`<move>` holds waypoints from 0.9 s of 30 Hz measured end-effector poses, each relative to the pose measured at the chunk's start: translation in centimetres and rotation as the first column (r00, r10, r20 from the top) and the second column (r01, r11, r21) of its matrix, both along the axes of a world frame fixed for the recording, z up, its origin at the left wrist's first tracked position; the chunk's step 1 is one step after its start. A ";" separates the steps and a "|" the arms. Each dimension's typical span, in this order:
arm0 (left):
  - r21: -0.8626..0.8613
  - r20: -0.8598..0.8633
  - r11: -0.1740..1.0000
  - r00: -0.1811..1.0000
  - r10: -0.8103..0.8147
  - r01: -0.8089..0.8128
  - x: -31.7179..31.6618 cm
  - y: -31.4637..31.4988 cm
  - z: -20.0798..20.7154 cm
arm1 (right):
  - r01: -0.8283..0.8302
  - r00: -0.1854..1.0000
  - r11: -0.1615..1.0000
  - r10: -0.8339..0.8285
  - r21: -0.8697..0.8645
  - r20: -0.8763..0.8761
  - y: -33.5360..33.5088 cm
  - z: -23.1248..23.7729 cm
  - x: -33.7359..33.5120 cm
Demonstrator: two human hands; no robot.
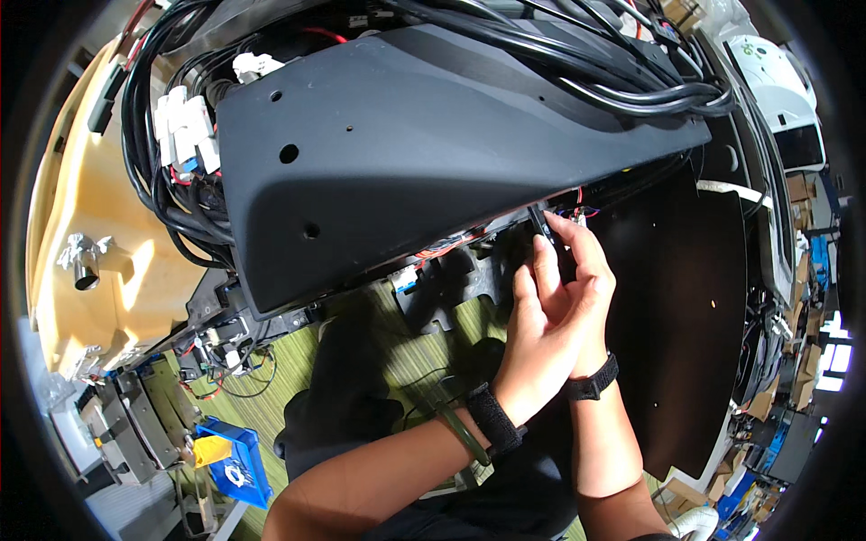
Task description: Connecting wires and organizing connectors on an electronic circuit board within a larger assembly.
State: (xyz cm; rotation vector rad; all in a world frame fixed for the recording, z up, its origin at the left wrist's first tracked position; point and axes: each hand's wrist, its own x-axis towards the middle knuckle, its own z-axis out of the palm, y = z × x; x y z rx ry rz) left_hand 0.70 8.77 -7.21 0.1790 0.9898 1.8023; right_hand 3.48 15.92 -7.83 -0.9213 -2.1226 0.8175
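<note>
Both my hands meet below the lower edge of a large matte black cover panel point(433, 135), right of centre. A thin black strip-like piece point(538, 221) stands up between my fingertips, its upper end reaching the panel's edge. I cannot make out its kind. My left hand point(532, 316) is closed, its fingertips at the piece's lower part. Beside it my right hand point(591, 270) overlaps the left and pinches the piece higher up. Thin coloured wires point(582, 215) show just right of the fingertips. More wires point(442, 246) run under the panel's edge to the left.
Thick black cables point(631, 95) lie over the panel's top, and another bundle with white connectors point(185, 131) hangs at its left. A yellowish moulded part point(135, 234) stands far left. A dark flat panel point(681, 334) is on the right. A blue bin point(239, 460) sits lower left.
</note>
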 end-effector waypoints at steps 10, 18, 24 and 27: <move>0.011 -0.139 1.000 0.990 0.029 -0.027 0.2 0.5 -0.5 | 0.057 0.997 0.987 -0.063 0.147 0.034 0.0 -0.3 0.2; 0.069 -0.117 0.996 0.991 0.071 -0.064 0.1 0.3 0.1 | 0.047 0.998 0.981 -0.052 0.187 0.021 0.3 0.0 -0.4; 0.069 -0.120 0.997 0.991 0.053 -0.045 0.0 0.3 0.1 | 0.058 0.996 0.991 -0.065 0.122 0.054 0.4 0.2 -0.2; 0.082 -0.120 0.996 0.991 0.052 -0.042 0.0 0.3 0.4 | 0.118 0.992 0.993 -0.117 -0.011 0.047 0.0 0.2 0.1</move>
